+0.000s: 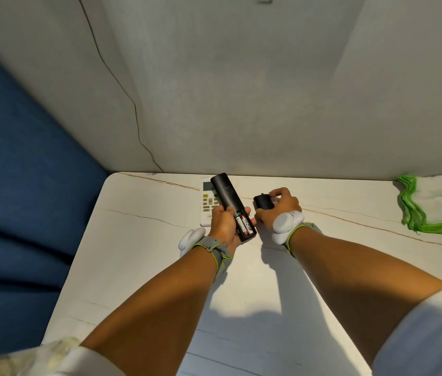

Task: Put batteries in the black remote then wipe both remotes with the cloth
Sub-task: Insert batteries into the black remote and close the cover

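- The black remote is a slim dark bar turned back-side up; its battery bay at the near end is uncovered, and you can see two batteries seated side by side in it, red and black with pale lettering.
- Your left hand grips that remote round its near end, fingers curled under and over the body, holding it tilted above the worktop near the far edge, its far end pointing away and a little left.
- Your right hand pinches the battery cover, a small black piece, between thumb and fingers just right of the open bay; cover and remote are close but apart.
- The white remote lies flat, buttons up, on the worktop at the far edge, directly under the raised black remote and partly hidden by it and by your left hand.
- The cloth, white with a green border, lies rumpled at the far right corner of the worktop, well apart from both hands.
- Each wrist carries a white band device on a grey strap.
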Available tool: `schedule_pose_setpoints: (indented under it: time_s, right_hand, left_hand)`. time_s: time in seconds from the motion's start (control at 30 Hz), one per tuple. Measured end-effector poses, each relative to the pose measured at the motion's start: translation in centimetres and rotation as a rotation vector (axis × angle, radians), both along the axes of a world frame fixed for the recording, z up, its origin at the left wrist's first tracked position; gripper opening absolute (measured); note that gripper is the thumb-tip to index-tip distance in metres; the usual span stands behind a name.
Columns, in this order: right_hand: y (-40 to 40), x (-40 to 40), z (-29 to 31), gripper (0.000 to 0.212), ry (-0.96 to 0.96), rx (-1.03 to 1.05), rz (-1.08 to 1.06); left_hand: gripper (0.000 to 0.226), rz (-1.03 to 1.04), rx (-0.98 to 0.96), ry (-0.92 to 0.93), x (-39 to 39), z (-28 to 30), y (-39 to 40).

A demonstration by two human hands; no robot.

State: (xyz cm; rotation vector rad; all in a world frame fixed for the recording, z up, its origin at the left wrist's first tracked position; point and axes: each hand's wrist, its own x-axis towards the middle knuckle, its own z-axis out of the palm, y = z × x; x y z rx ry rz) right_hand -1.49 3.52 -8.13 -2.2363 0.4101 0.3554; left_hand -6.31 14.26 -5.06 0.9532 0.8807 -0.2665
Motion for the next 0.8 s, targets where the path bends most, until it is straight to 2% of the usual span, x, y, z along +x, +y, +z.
schedule_pose_setpoints:
  time_s: [0.13,0.3,0.57,0.8]
  right_hand:
    - [0.1,-0.9,1.6,0.044,-0.056,0.101,-0.009]
    - [0.4,-2.6,4.0,0.042,-0.083,0.213,0.044]
    - [1.3,-4.9,5.3,0.042,-0.083,0.176,0.148]
    - [2.3,-5.8,5.1,0.048,-0.097,0.160,0.166]
  left_hand:
    - [0.027,0.038,0.022,-0.047,-0.1,1.1,0.1]
    - [0.034,0.028,0.075,-0.060,-0.4,2.1,0.5]
    - [0.031,0.016,0.097,-0.097,-1.3,3.4,1.2]
    - [0.020,0.045,0.010,-0.104,-1.5,4.0,1.2]
